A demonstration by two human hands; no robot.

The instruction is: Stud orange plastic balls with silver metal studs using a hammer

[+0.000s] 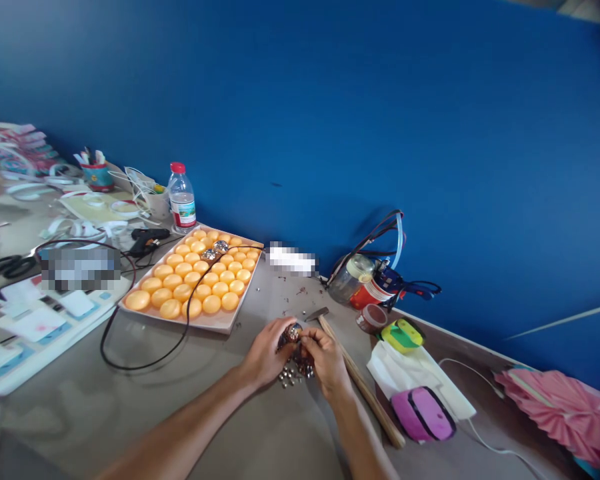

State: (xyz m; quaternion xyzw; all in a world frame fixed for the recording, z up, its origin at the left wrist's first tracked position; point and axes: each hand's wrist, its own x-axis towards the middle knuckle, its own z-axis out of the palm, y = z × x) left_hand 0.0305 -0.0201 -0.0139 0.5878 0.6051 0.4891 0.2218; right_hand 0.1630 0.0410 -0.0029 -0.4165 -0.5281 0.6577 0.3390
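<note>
My left hand is closed around a small dark ball covered in shiny metal studs. The fingers of my right hand are pinched together against the ball's right side; whatever is between them is too small to make out. Below both hands lies a loose heap of shiny metal studs on the grey table. A hammer with a wooden handle rests just right of my right hand. To the left is a shallow tray of orange balls, with two studded balls among them.
A black cable loops over the tray. Behind stand a plastic bottle and a glass jar. Purple and yellow-green cases lie right; a power strip, scissors and glue gun lie left.
</note>
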